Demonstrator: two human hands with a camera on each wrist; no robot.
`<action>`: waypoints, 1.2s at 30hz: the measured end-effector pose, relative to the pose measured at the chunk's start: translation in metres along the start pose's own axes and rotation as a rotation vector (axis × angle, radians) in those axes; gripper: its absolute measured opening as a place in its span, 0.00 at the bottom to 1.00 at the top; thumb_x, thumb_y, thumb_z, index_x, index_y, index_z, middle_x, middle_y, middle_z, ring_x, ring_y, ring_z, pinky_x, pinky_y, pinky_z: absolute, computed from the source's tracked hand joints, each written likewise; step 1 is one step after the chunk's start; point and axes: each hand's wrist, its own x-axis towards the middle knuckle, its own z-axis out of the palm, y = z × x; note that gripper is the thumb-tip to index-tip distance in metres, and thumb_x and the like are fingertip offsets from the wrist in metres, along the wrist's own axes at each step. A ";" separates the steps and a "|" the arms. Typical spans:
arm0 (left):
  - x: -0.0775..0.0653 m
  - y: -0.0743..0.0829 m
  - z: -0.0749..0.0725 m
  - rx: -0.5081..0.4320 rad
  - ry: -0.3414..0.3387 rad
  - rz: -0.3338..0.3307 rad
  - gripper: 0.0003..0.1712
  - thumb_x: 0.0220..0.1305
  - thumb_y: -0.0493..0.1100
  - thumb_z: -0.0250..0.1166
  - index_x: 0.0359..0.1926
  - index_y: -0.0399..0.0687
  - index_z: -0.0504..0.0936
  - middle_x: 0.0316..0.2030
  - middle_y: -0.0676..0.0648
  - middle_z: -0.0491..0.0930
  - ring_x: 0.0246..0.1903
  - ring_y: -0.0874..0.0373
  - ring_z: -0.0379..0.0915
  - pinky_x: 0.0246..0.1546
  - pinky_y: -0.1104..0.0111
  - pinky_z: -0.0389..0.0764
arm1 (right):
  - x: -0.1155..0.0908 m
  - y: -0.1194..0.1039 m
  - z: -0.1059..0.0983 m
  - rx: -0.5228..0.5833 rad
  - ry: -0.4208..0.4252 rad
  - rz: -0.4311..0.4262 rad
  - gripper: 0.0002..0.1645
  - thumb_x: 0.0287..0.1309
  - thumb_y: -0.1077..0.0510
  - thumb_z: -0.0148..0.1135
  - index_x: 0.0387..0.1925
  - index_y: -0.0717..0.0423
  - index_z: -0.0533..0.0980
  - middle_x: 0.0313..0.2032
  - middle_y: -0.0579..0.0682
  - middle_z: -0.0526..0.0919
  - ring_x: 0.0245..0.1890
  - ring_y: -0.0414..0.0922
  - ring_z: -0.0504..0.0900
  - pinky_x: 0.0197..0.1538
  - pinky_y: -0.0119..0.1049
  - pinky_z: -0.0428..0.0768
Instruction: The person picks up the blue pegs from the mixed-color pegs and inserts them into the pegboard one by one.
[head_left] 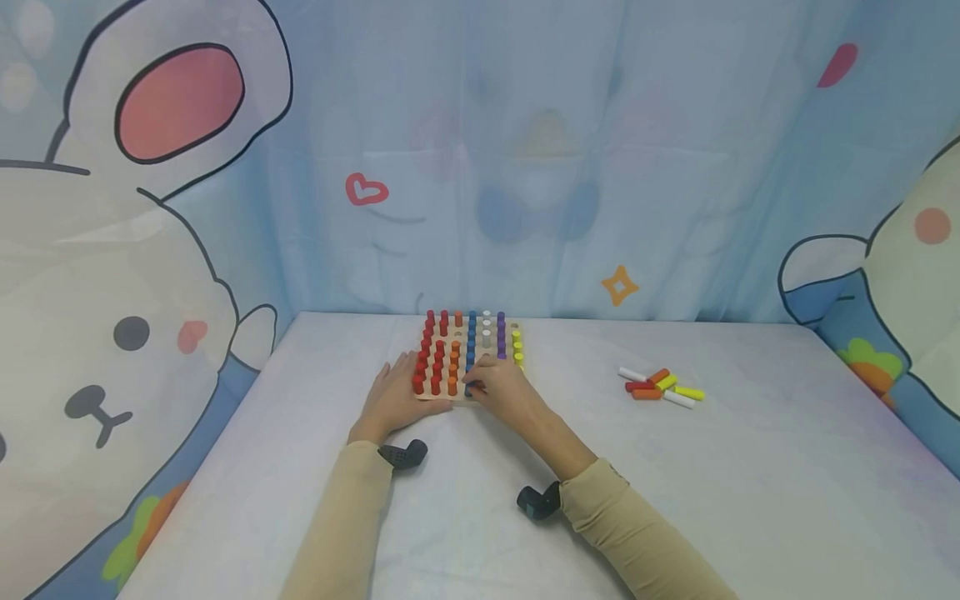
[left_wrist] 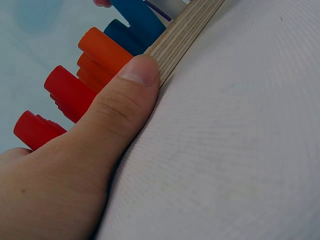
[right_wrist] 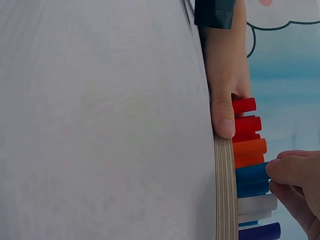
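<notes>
A wooden pegboard (head_left: 467,403) holds columns of red, orange, blue, white, purple and yellow pegs. At its near left corner rests my left hand (head_left: 393,393), fingers extended along the left side and thumb (left_wrist: 127,92) against the front edge. My right hand (head_left: 504,390) reaches over the near side and pinches a blue peg (right_wrist: 251,173) between thumb and fingertips. That peg leans slightly in the left wrist view; whether it is fully seated I cannot tell. Red pegs (left_wrist: 70,92) and orange pegs (left_wrist: 105,49) stand close to the left thumb. The right hand hides some near pegs.
Loose pegs (head_left: 660,387) in white, orange, red and yellow lie in a small pile to the right of the board. Bare holes show at the orange column and at the far end of the yellow one. A printed curtain (head_left: 540,167) hangs behind the white table (head_left: 750,467).
</notes>
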 end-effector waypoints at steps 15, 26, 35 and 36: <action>0.000 -0.002 0.001 -0.010 0.016 0.019 0.67 0.40 0.78 0.64 0.74 0.48 0.51 0.73 0.45 0.55 0.74 0.50 0.44 0.74 0.50 0.41 | 0.000 -0.002 0.002 -0.001 0.032 -0.024 0.08 0.53 0.62 0.68 0.37 0.57 0.86 0.38 0.48 0.84 0.42 0.42 0.83 0.46 0.30 0.83; 0.001 -0.001 0.000 0.000 0.007 0.016 0.67 0.40 0.78 0.64 0.74 0.49 0.50 0.73 0.45 0.54 0.74 0.50 0.44 0.74 0.50 0.41 | 0.002 -0.002 0.002 -0.026 0.045 -0.049 0.07 0.53 0.64 0.68 0.36 0.58 0.86 0.37 0.49 0.86 0.42 0.43 0.83 0.46 0.30 0.83; 0.001 -0.003 0.002 -0.007 0.011 0.016 0.67 0.40 0.79 0.63 0.74 0.50 0.51 0.73 0.45 0.55 0.74 0.50 0.44 0.74 0.50 0.41 | 0.002 -0.003 0.002 -0.028 0.024 -0.021 0.07 0.54 0.64 0.67 0.36 0.57 0.86 0.39 0.49 0.86 0.44 0.44 0.84 0.47 0.31 0.83; 0.001 -0.003 0.002 -0.008 0.013 0.018 0.67 0.40 0.80 0.63 0.74 0.50 0.51 0.73 0.45 0.55 0.74 0.50 0.44 0.74 0.50 0.41 | 0.002 -0.003 0.002 -0.030 0.019 -0.019 0.07 0.54 0.64 0.67 0.37 0.57 0.86 0.39 0.49 0.86 0.44 0.44 0.84 0.47 0.31 0.83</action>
